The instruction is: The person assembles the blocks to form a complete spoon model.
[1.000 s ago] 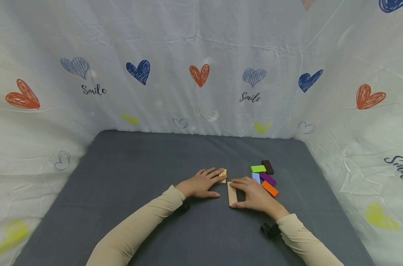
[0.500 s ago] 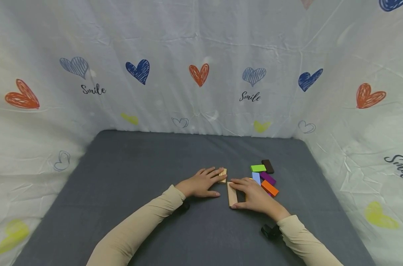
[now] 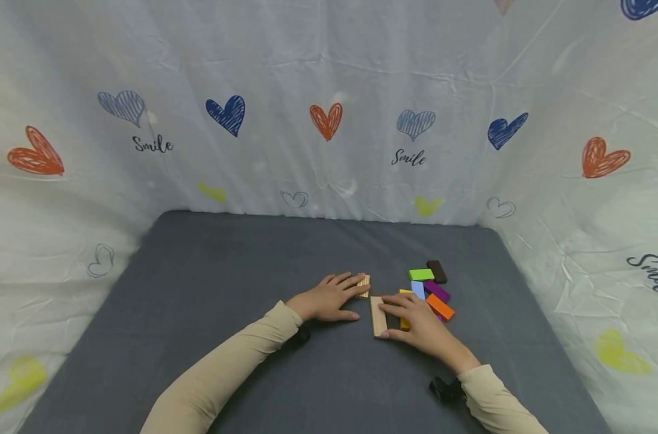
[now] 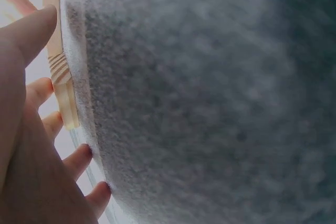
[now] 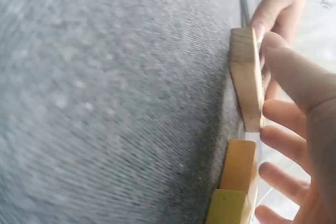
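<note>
A plain pale wooden block (image 3: 378,317) lies flat on the dark cloth. My right hand (image 3: 420,324) is at its right side, thumb near the front end and fingertips right at the far end; in the right wrist view the fingers are spread loosely beside this block (image 5: 245,80). Just beyond it lies a wooden block with striped grain (image 3: 364,286), partly covered by my left hand (image 3: 329,299), whose straight fingers rest on it. The left wrist view shows the two wooden blocks nearly in line, the striped block (image 4: 64,98) beside the left fingertips.
Right of the wooden blocks lie a yellow block (image 3: 405,322), a light blue block (image 3: 417,290), a purple block (image 3: 437,292), an orange block (image 3: 440,307), a green block (image 3: 421,275) and a dark brown block (image 3: 437,272). A white curtain (image 3: 275,157) printed with hearts surrounds the table.
My right hand has loosened and drawn slightly right from the plain wooden block, uncovering more of the yellow block. My left hand stays on the striped block.
</note>
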Tool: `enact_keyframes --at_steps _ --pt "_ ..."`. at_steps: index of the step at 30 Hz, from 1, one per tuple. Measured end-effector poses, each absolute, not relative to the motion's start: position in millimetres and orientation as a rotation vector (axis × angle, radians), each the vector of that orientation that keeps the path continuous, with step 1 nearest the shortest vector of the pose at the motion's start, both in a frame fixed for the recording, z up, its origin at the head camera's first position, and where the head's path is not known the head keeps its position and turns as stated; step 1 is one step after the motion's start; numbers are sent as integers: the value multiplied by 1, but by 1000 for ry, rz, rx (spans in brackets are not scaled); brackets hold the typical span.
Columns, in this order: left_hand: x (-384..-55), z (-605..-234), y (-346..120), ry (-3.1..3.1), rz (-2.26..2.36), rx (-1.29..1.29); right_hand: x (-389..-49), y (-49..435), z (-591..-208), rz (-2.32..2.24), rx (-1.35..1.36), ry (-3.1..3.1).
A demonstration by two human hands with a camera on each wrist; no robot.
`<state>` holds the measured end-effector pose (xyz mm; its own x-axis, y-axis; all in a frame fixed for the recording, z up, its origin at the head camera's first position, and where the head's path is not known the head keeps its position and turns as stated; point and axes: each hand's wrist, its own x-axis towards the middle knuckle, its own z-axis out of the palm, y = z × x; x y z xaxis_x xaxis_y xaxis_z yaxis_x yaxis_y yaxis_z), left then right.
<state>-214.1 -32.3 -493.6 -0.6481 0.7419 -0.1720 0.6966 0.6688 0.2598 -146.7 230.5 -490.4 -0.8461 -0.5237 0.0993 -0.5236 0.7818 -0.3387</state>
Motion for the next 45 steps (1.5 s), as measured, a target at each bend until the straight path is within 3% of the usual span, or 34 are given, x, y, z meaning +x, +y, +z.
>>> enact_keyframes --at_steps 12,24,45 --pt "-223 -493 -23 2674 493 1082 -145 228 -492 -526 -888 2997" --pt "-227 -496 1 2927 524 748 -144 227 -494 -553 -843 2972" --pt "-240 -488 2 2877 405 886 -145 228 -495 -569 -848 2977"
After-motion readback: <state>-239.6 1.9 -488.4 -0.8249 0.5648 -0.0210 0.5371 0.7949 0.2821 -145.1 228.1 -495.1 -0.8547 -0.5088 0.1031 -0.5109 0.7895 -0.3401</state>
